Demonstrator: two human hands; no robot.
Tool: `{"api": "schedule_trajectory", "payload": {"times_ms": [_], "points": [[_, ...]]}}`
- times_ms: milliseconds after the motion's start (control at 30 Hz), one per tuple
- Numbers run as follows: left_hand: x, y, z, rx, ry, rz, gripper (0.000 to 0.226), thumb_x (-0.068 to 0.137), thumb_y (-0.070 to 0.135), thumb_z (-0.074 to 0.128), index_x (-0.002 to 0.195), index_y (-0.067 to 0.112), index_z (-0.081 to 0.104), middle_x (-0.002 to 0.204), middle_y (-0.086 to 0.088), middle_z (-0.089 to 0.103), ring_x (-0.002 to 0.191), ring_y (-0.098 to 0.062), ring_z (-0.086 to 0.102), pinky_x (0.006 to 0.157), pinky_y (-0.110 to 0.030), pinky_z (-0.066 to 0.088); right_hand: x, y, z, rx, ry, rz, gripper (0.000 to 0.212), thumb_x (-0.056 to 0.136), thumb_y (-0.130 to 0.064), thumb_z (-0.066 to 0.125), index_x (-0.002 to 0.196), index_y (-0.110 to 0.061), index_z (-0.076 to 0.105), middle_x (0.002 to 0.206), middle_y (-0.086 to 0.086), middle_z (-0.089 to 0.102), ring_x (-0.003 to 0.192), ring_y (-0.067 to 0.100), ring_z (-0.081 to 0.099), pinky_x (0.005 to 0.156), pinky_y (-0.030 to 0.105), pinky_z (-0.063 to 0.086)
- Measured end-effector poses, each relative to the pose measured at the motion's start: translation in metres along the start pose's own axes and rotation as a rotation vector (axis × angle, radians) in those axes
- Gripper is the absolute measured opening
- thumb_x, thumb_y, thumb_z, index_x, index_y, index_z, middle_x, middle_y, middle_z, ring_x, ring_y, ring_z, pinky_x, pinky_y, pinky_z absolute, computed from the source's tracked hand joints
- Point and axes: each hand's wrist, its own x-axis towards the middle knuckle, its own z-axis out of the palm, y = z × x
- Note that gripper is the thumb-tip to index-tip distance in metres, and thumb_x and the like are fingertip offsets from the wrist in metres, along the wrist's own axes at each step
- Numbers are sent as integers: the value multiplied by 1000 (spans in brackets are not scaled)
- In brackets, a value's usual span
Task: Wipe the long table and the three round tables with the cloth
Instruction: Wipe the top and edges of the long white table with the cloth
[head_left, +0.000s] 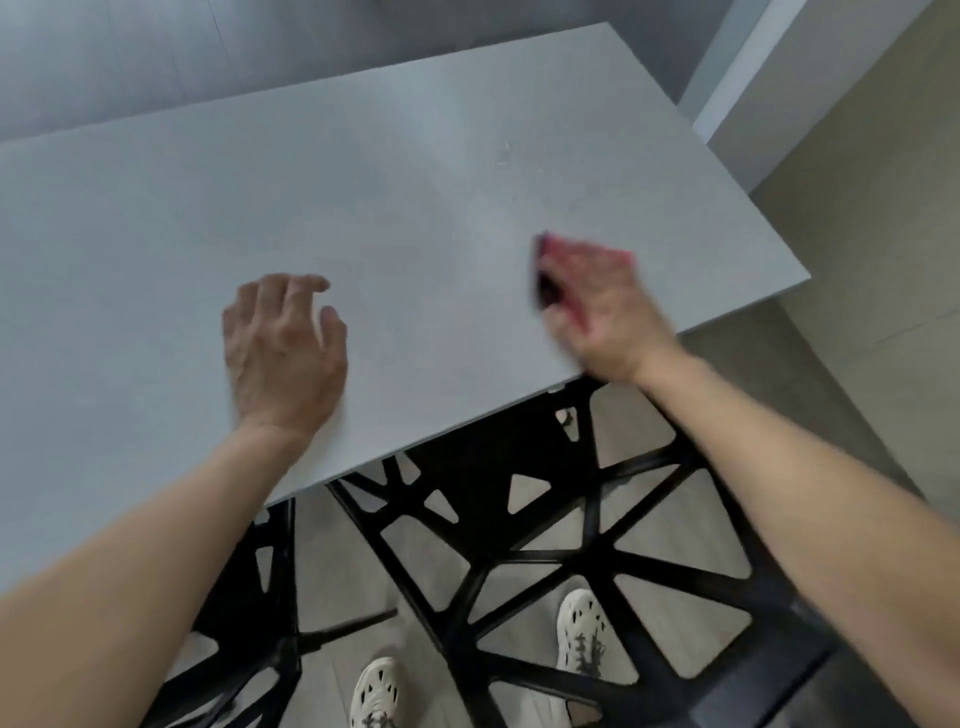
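Observation:
The long pale grey table (389, 218) fills the upper half of the head view, and its right end is in sight. My right hand (605, 306) lies on the table near its front right edge, on top of a red cloth (553, 249). The cloth shows red past my fingers and dark at its left side. The hand is blurred, so I cannot tell whether the fingers curl round the cloth or press flat. My left hand (283, 348) rests on the tabletop to the left, fingers loosely spread, holding nothing.
A black chair with triangular cut-outs (571, 519) stands tucked under the table's front edge, right in front of me. A second black chair (260, 597) is to its left. My feet in white shoes (579, 634) stand on the light floor. A white wall corner (737, 78) rises beyond the table's right end.

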Motion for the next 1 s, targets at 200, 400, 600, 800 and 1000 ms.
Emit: {"api": "schedule_trajectory", "payload": {"times_ms": [200,400,600,800,1000], "points": [[-10,74,43,34,-51,-61,33,110,33,48,134,16,64,133,-7,61,129,-32,51,112,-50,39,10,15,-1,-31,66,601,78,106,-56,13,173,-16,21,181,18,10,168,33,7,135,54,3],[-21,81,58,130,-43,-101,20,108,27,52,124,16,60,134,-7,55,125,-37,48,109,-54,38,-24,12,-4,41,-187,-414,66,113,-57,34,173,-33,20,182,1,8,169,18,-2,137,47,-2],[-18,84,60,155,-61,-121,24,103,30,49,122,18,56,134,-5,52,126,-37,46,109,-55,38,-1,138,-30,-42,33,589,82,107,-66,10,174,-20,18,182,15,7,169,31,3,135,55,3],[-20,83,55,151,-74,-146,27,101,31,48,123,19,56,134,-3,52,126,-37,47,110,-53,37,-14,-26,6,58,-228,-329,69,114,-60,17,174,-25,16,182,7,-1,169,23,-8,136,49,-2],[-20,86,53,134,-91,-160,28,100,30,48,125,19,55,136,-4,50,128,-36,45,110,-54,36,-24,157,-27,-4,4,270,66,112,-57,24,170,-25,33,180,7,23,168,25,14,136,53,7]]}}
